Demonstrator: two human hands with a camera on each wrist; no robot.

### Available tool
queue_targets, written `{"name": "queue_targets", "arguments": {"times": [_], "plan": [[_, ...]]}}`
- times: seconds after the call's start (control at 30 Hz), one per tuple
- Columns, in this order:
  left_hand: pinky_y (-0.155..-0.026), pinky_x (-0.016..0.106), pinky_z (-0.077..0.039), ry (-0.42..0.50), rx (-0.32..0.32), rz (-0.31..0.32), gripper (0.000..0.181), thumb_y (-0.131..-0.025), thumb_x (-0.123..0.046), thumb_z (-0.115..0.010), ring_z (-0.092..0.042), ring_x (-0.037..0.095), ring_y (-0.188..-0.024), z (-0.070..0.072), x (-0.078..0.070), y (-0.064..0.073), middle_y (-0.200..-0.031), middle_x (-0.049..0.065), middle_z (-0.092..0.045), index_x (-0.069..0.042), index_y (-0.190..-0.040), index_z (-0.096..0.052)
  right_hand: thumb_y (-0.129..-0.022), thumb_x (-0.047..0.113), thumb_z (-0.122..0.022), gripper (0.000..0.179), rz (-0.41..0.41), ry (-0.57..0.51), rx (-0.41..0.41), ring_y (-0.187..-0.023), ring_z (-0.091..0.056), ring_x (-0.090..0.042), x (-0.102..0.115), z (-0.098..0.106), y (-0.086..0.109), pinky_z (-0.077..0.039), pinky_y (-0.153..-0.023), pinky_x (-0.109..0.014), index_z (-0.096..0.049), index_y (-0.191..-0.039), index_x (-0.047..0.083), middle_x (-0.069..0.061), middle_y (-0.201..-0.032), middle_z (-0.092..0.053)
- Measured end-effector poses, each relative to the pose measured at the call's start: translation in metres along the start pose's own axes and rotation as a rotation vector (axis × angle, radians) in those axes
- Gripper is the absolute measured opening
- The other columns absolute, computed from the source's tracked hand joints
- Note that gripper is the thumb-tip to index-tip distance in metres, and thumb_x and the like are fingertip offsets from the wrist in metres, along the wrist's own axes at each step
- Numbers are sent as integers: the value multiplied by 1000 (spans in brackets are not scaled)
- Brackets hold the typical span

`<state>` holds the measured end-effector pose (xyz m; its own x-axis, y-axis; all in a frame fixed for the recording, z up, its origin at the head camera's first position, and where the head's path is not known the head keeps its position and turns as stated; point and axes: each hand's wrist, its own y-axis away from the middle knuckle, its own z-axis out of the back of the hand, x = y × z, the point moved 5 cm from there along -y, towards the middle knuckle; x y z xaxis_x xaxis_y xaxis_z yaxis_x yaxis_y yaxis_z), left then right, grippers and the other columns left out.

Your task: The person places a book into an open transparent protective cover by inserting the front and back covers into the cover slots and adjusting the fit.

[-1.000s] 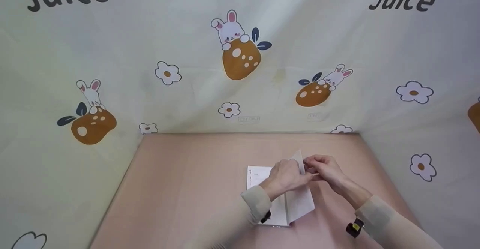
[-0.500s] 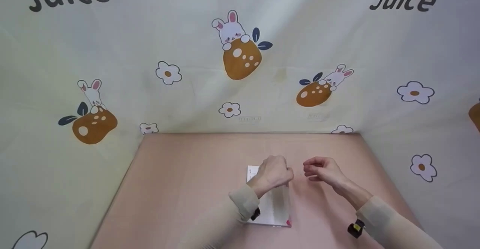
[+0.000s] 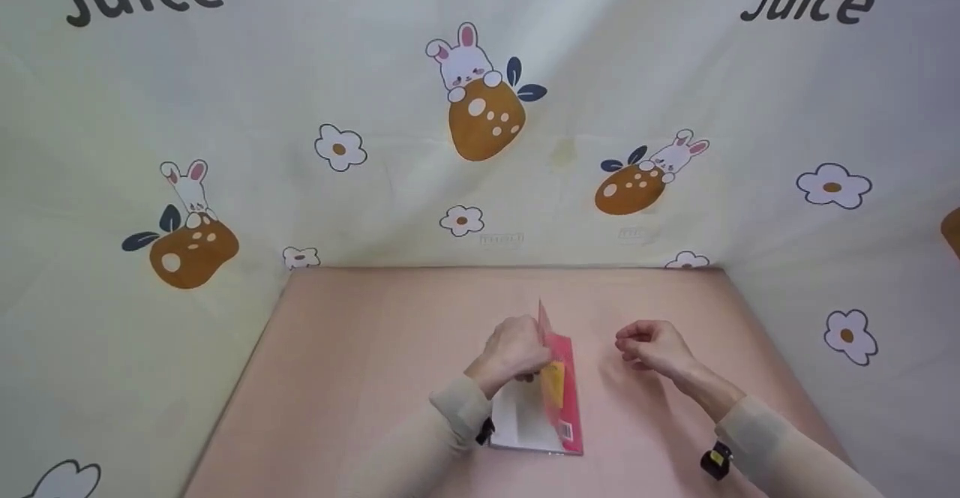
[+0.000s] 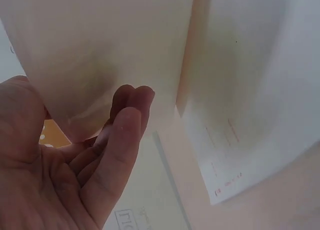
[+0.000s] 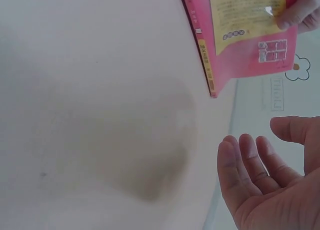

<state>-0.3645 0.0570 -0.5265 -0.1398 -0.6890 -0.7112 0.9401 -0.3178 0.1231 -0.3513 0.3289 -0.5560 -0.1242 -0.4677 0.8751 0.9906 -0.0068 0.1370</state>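
Note:
A thin book with a pink cover [image 3: 568, 397] and white pages [image 3: 516, 423] lies on the table, right of centre. Part of the cover stands raised, its pink outer side facing right, with a yellow panel [image 5: 245, 15] and small print. My left hand [image 3: 511, 352] pinches this raised cover near its far edge; in the left wrist view, the pale inner side of the sheet [image 4: 100, 55] runs behind its fingertips. My right hand [image 3: 661, 348] hovers to the right of the book, apart from it, fingers loosely bent and holding nothing.
The table [image 3: 375, 363] has a pinkish surface. A pale cloth printed with rabbits, fruit and flowers [image 3: 461, 220] hangs as walls at the back and on both sides.
My left hand has moved left, swinging leaves of the book over so the pink outer cover shows. My right hand has let go of the pages and stays nearly in place.

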Motion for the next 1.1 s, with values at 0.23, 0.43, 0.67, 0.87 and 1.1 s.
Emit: {"name": "queue_targets", "arguments": {"times": [0.23, 0.43, 0.67, 0.87, 1.1], "plan": [[-48, 24, -50, 55, 11, 72, 12, -94, -8, -78, -65, 16, -58, 7, 25, 4, -82, 5, -70, -9, -100, -68, -103, 9, -76, 25, -8, 14, -15, -87, -78, -19, -4, 0, -1, -68, -76, -35, -75, -121, -8, -16, -107, -83], [-65, 31, -60, 65, -12, 138, 36, -88, -5, -81, -71, 20, -81, 5, 49, 5, -102, 7, -72, -6, -121, -67, -101, 11, -78, 23, -4, 65, -29, -84, -77, -18, -7, -3, -1, -67, -72, -35, -77, -117, -5, -17, -104, -83], [-93, 46, -65, -93, -75, 196, 64, -84, -15, -91, -67, 25, -101, 2, 66, 8, -113, 11, -70, -3, -140, -60, -100, 12, -81, 18, -10, 164, -55, -80, -71, -18, -12, -6, 0, -64, -69, -31, -79, -113, -1, -13, -99, -80], [-91, 47, -67, -212, -122, 253, 67, -86, -27, -95, -65, 24, -97, 0, 66, 12, -114, 7, -66, -10, -140, -60, -96, 15, -85, 24, -11, 290, -82, -76, -67, -16, -16, -3, -1, -56, -64, -27, -79, -114, 1, -11, -101, -79], [-86, 42, -69, -343, -175, 194, 54, -89, -28, -92, -62, 22, -93, -12, 51, 12, -116, 9, -59, -6, -132, -66, -94, 17, -86, 30, -62, 287, -69, -78, -71, -18, -20, 1, 1, -58, -64, -28, -78, -116, -2, -14, -104, -81]]}}
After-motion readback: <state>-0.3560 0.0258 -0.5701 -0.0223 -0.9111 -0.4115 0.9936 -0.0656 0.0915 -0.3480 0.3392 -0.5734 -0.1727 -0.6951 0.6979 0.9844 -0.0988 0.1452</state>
